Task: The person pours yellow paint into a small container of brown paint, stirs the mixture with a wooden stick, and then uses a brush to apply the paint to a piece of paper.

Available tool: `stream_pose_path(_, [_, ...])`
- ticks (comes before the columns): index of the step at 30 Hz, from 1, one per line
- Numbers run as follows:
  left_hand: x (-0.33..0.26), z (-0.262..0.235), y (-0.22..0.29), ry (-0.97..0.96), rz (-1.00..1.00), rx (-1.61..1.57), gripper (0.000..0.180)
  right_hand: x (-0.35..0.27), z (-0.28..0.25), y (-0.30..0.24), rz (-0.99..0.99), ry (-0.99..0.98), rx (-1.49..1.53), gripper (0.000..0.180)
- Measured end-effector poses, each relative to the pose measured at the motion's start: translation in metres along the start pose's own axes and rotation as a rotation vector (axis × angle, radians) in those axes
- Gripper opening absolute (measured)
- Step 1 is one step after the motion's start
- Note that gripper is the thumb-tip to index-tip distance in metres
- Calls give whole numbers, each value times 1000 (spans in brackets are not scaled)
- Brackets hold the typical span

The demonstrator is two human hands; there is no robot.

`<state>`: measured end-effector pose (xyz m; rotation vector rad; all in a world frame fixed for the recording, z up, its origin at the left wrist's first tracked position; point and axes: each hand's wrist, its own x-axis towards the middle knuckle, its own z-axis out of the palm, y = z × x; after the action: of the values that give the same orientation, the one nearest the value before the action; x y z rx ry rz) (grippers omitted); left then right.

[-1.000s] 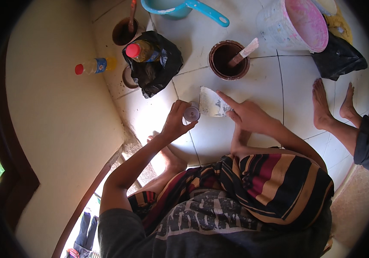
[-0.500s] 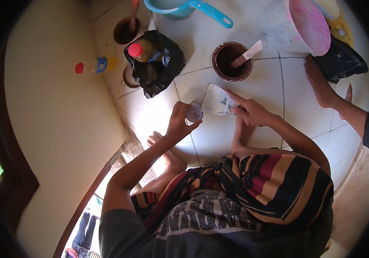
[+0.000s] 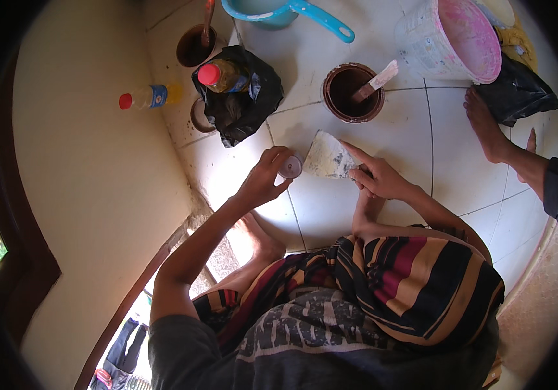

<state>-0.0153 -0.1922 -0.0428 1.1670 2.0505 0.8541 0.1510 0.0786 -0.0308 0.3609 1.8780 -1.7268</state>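
Between the thumb and fingers of my left hand (image 3: 261, 179) is a small round, pale container (image 3: 291, 167), its circular end facing up. I cannot tell whether that end is a lid or its base. My right hand (image 3: 381, 177) grips a putty knife (image 3: 326, 156), with the index finger stretched along it. The knife's broad blade is smeared with white and dark patches and points toward the container, with a small gap between them. My fingers mostly hide the knife's handle.
Beyond my hands stands a can of dark brown paint (image 3: 342, 97) with a paintbrush (image 3: 376, 81) in it. A black plastic bag (image 3: 263, 88) holds a red-capped bottle (image 3: 217, 75). Farther off are a turquoise dipper (image 3: 321, 19) and a tipped white bucket (image 3: 428, 49). Another person's foot (image 3: 487, 127) is at right.
My left hand and the small container have shifted slightly left, away from the putty knife's blade. The right hand keeps its grip, and the blade has turned a little.
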Motion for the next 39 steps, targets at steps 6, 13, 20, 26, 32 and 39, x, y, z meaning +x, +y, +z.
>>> stream_pose_path(6, [-6,29,3,224,-228,-145,62,-14,8,-27,-134,129,-342,73])
stream_pose_path(13, [6,49,21,310,-305,-150,61,-22,11,-39,-259,253,-490,73])
stream_pose_path(20, [8,55,20,327,-312,-162,61,-24,14,-42,-289,273,-564,72])
stream_pose_path(26, [9,56,20,326,-299,-151,61,-25,15,-49,-263,255,-571,69])
stream_pose_path(32, [10,56,20,325,-302,-150,61,-26,13,-55,-243,258,-604,68])
stream_pose_path(39, [12,57,21,332,-293,-175,61,-25,12,-56,-255,235,-625,69])
